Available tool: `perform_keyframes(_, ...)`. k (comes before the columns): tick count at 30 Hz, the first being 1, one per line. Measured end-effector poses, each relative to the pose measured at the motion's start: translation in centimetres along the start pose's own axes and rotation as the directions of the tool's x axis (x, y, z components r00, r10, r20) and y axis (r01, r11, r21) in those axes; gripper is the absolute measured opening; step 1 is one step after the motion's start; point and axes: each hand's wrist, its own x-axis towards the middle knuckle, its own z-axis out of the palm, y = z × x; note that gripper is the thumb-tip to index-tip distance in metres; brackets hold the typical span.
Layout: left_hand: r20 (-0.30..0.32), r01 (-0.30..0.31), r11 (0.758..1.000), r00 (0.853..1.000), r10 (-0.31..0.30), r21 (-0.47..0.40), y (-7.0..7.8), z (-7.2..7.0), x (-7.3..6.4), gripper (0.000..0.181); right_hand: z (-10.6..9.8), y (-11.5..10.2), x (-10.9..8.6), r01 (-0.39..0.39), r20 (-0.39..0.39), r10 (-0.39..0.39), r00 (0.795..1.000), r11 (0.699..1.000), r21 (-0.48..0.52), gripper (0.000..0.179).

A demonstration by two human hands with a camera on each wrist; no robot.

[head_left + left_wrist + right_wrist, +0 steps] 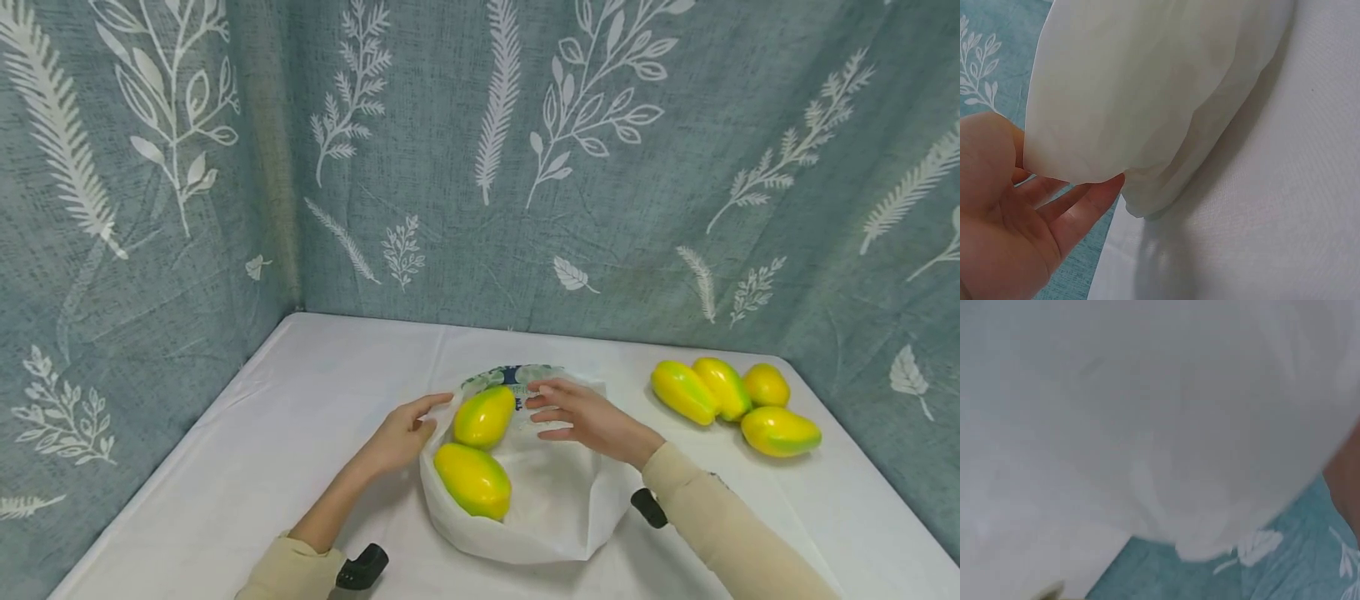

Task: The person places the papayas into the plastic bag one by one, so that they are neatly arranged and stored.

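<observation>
A white plastic bag (551,492) with green and blue print on its far rim lies opened out in the middle of the table. Two yellow-green mangoes, one (483,418) behind the other (474,482), lie in its left part. My left hand (401,435) pinches the bag's left rim; in the left wrist view, its remaining fingers (1088,215) stretch along the bag's edge. Over the bag's far right part, my right hand (581,417) has its fingers spread and holds nothing. The bag fills most of the right wrist view, leaving a sliver of that hand (1344,481).
Several more yellow-green fruits (684,392) sit together at the table's back right. A white cloth (330,392) covers the table. Blue-green curtains (442,250) with white leaf patterns hang along the back and sides.
</observation>
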Motion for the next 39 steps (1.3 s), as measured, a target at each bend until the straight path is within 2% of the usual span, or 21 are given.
perform_keyframes(7, 0.011, 0.011, 0.999, 1.0, -0.011, -0.033, 0.0, 0.0, 0.0, 0.043, -2.9, -0.9, -1.5, 0.074, -0.082, -0.066, 0.994, 0.991, 0.109, 0.063)
perform_keyframes(14, 0.015, 0.014, 0.999, 1.0, -0.014, -0.038, 0.0, 0.0, 0.0, 0.043, -5.7, -1.4, -3.6, 0.178, -0.141, -0.15, 0.979, 0.96, 0.217, 0.036)
perform_keyframes(17, 0.015, 0.017, 0.999, 1.0, -0.016, -0.037, 0.1, 0.0, 0.1, 0.043, -7.3, -1.8, -4.8, 0.213, -0.16, -0.174, 0.972, 0.939, 0.271, 0.034)
perform_keyframes(22, 0.015, 0.017, 0.999, 1.0, -0.016, -0.03, 0.3, -0.1, 0.1, 0.043, -10.1, -2.2, -6.8, 0.256, -0.169, -0.204, 0.964, 0.877, 0.405, 0.04)
perform_keyframes(26, 0.015, 0.012, 1.0, 1.0, -0.012, -0.023, 0.3, -0.1, 0.2, 0.043, -12.1, -1.9, -8.4, 0.289, -0.177, -0.232, 0.957, 0.831, 0.475, 0.038)
perform_keyframes(29, 0.016, 0.01, 1.0, 1.0, -0.01, -0.018, 0.2, 0.0, 0.2, 0.043, -13.6, -1.4, -9.5, 0.313, -0.178, -0.258, 0.95, 0.779, 0.544, 0.037)
perform_keyframes(33, 0.013, 0.015, 1.0, 1.0, -0.015, -0.014, 0.1, 0.1, 0.2, 0.042, -15.1, -0.5, -10.8, 0.339, -0.198, -0.278, 0.94, 0.692, 0.637, 0.038)
perform_keyframes(37, 0.012, 0.019, 1.0, 1.0, -0.019, -0.013, 0.2, 0.0, 0.2, 0.042, -16.2, 0.1, -11.8, 0.371, -0.266, -0.259, 0.929, 0.621, 0.691, 0.036)
perform_keyframes(39, 0.009, 0.018, 1.0, 1.0, -0.018, -0.012, 0.3, 0.0, 0.2, 0.042, -16.7, 0.3, -12.3, 0.389, -0.313, -0.233, 0.921, 0.6, 0.699, 0.034)
